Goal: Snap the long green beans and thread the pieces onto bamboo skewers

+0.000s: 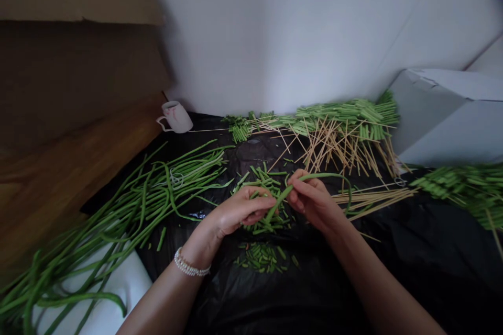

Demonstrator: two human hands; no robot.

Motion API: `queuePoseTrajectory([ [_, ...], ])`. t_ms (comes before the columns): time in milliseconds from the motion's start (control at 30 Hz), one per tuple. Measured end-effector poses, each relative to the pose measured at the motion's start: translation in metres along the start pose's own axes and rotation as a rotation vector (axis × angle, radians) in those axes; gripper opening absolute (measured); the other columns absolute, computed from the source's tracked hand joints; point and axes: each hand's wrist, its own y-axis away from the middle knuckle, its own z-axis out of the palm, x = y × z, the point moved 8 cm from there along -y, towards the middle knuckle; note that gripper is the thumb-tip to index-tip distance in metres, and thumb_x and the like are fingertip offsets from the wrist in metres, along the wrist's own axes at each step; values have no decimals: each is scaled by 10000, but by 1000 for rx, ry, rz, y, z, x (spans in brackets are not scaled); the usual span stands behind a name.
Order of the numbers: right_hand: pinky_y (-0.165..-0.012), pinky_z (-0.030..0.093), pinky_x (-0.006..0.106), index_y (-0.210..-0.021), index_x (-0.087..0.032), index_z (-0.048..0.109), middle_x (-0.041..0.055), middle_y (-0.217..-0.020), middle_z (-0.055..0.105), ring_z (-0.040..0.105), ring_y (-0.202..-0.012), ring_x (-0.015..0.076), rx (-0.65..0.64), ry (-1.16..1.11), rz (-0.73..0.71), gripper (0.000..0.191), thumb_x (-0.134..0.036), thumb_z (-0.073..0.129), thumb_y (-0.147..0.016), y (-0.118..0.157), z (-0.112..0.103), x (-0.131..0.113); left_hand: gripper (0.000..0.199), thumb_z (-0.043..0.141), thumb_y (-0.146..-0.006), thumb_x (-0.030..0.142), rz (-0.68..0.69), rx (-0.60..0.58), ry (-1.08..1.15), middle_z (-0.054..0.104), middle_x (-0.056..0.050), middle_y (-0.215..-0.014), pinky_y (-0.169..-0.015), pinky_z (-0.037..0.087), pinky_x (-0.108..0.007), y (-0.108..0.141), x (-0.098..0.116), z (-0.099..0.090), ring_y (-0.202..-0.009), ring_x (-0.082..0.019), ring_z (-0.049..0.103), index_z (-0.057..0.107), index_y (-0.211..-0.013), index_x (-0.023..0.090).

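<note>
Left grip (240,211), right grip (316,201); bean (282,197) aslant, curved rightward.

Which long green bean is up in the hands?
The slender, smooth green bean held by the left hand and right hand; the other long beans lie heaped at left.

The left hand (248,208) (beaded bracelet (190,268) at the wrist) and right hand (310,198) hold one bean (326,175) above cut pieces (265,226).
</note>
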Motion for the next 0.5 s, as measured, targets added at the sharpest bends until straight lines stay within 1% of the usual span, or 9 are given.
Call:
queuePoseTrajectory([
  [67, -381, 277, 171, -768, -199, 551, -56, -529, 585, 422, -393, 52, 33, 80, -10, 247, -383, 713, -796, 0, -2, 1, 303, 661, -805, 460, 25, 38, -50, 362, 76, -465, -381, 120, -213, -1, -1, -2, -393, -51, 233, 648, -736, 165],
  [133, -378, 279, 173, -763, -201, 546, -54, -526, 588, 431, -394, 58, 66, 186, -23, 271, -407, 720, -789, 1, -3, 2, 301, 698, -772, 468, 89, 115, -109, 380, 76, -477, -394, 157, -206, -4, 1, -6, -409, -56, 260, 642, -742, 174],
  [200, -380, 288, 182, -745, -203, 542, -54, -512, 579, 439, -397, 68, 95, 295, -35, 295, -429, 729, -774, 0, -3, 3, 291, 759, -716, 434, 175, 207, -178, 476, 51, -543, -446, 268, -199, -5, 5, -11, -470, -68, 366, 635, -718, 171],
  [233, -384, 293, 187, -730, -204, 538, -55, -504, 570, 442, -400, 73, 106, 345, -40, 304, -435, 732, -766, 0, -4, 3, 283, 776, -700, 411, 213, 247, -218, 533, 31, -594, -498, 330, -204, -5, 8, -13, -523, -82, 430, 636, -703, 165],
  [300, -395, 299, 198, -698, -205, 531, -56, -493, 549, 443, -411, 80, 122, 432, -61, 315, -442, 730, -759, 0, -3, 1, 243, 770, -714, 373, 271, 304, -304, 613, -6, -688, -619, 407, -229, -4, 13, -14, -638, -117, 522, 659, -700, 157],
  [400, -432, 316, 217, -676, -206, 522, -54, -506, 530, 446, -448, 91, 129, 546, -98, 314, -444, 698, -781, 0, -1, -4, 176, 719, -774, 334, 343, 353, -460, 630, -20, -729, -694, 418, -254, -2, 20, -14, -717, -150, 556, 702, -732, 164],
  [500, -477, 307, 229, -637, -205, 504, -60, -525, 468, 418, -502, 96, 111, 694, -131, 320, -424, 664, -806, 1, 3, -8, 179, 689, -810, 329, 433, 360, -610, 580, -7, -704, -680, 392, -255, 1, 27, -10, -712, -155, 533, 696, -717, 176],
])
